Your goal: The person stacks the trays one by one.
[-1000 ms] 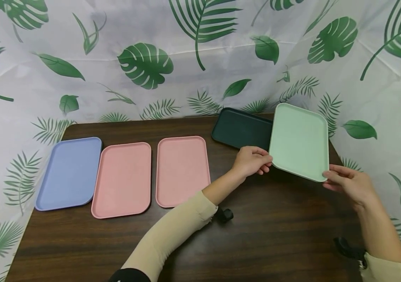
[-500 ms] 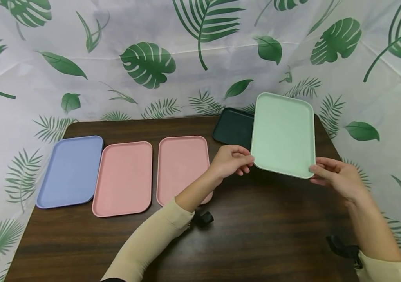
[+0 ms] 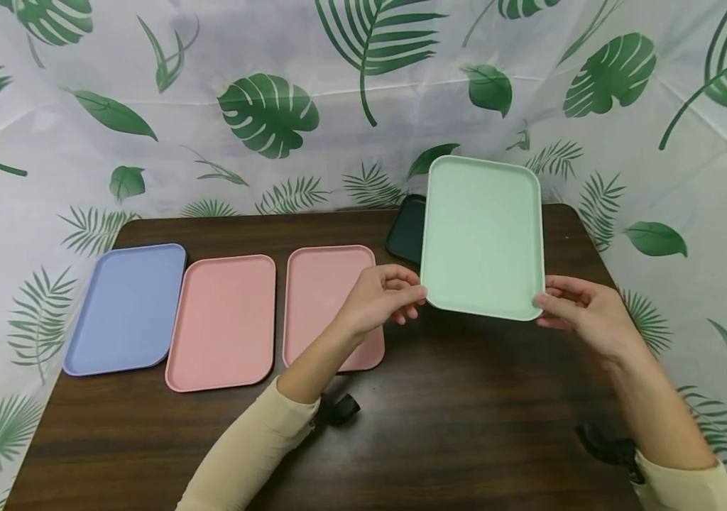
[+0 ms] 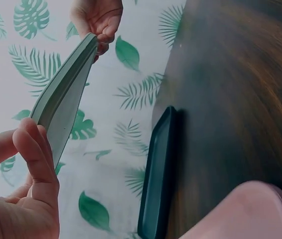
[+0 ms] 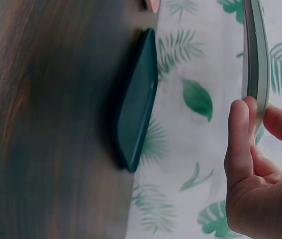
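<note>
A light green rectangular tray [image 3: 483,238] is held above the table, its flat inside facing the head camera. My left hand [image 3: 378,298] pinches its near left corner between thumb and fingers. At the near right corner my right hand [image 3: 583,312] pinches the rim the same way. Both wrist views show the tray edge-on, clear of the tabletop. Behind it lies a dark green tray [image 3: 406,228], partly covered by the light one in the head view; the right wrist view shows more of that dark green tray [image 5: 137,107].
On the dark wooden table [image 3: 466,419], a blue tray [image 3: 127,309] lies at the left, close beside a pink tray [image 3: 221,323]. A second pink tray [image 3: 325,291] lies partly under my left forearm. A leaf-patterned cloth [image 3: 178,149] hangs behind the table.
Both hands have carried the light green tray leftward and somewhat up, away from the table's right edge. It now covers more of the dark green tray. The other trays stay where they were.
</note>
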Action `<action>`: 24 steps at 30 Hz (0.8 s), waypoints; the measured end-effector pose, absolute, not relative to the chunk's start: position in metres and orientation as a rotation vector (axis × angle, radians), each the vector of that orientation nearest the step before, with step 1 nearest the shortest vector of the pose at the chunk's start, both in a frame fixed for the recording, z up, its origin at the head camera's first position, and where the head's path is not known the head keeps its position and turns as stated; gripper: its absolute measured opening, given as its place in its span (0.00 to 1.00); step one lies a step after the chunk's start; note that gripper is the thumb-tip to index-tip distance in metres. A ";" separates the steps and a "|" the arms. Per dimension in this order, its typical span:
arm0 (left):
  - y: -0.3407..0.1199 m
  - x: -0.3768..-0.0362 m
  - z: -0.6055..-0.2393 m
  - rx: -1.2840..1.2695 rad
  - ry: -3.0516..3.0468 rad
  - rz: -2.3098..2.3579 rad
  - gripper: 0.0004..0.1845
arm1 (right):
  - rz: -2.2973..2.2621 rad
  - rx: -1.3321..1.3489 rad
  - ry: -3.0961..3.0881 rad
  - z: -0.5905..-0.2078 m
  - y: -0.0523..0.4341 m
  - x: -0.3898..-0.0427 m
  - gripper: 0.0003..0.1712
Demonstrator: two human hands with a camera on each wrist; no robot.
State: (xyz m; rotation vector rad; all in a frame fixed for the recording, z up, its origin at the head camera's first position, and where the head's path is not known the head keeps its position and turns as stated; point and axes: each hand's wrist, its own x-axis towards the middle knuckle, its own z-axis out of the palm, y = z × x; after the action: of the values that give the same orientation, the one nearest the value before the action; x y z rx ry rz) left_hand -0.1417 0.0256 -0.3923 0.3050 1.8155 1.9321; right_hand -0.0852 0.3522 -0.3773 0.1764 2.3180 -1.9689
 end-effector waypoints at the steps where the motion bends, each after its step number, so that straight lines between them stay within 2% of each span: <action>1: 0.022 -0.140 -0.392 0.310 1.824 1.933 0.09 | -1.958 0.165 2.329 -0.377 0.349 -0.086 0.17; 13: -0.021 -0.118 -0.395 0.246 1.855 1.997 0.09 | -1.824 0.046 2.399 -0.370 0.309 -0.088 0.24; 24: -0.061 -0.102 -0.401 0.268 1.898 1.961 0.10 | -1.728 -0.036 2.404 -0.378 0.279 -0.090 0.24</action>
State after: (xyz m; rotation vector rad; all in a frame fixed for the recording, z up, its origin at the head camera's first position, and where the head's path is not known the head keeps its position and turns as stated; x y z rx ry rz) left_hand -0.1019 -0.0607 -0.4012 0.2684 1.8984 1.9612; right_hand -0.0897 0.2792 -0.3782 -0.0359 2.4038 -1.7282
